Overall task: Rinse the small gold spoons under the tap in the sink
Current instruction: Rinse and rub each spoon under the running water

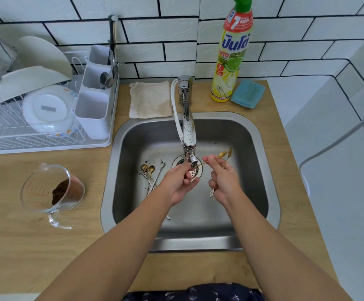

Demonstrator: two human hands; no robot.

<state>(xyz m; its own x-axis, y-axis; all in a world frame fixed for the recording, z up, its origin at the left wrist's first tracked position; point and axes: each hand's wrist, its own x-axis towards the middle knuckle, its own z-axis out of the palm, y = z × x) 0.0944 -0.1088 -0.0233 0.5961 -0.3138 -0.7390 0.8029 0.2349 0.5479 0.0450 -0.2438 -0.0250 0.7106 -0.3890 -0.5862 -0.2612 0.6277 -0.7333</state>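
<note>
Two thin gold spoons (224, 156) are being pinched by their stems in the right hand (225, 183), bowls raised beyond its fingertips. The left hand (180, 181) is being cupped, empty, under the tap (188, 131). Light, stiff and probably slippery, they are best gripped mid-stem.

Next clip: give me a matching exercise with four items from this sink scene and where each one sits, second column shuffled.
Items:
1. measuring jug
2. blue sponge
3. beige cloth
4. dirty spoons

Places:
A. counter behind the sink, left of the tap
B. sink floor, left of the drain
C. counter left of the sink
D. beside the detergent bottle

Pairs: 1-C, 2-D, 3-A, 4-B
</note>
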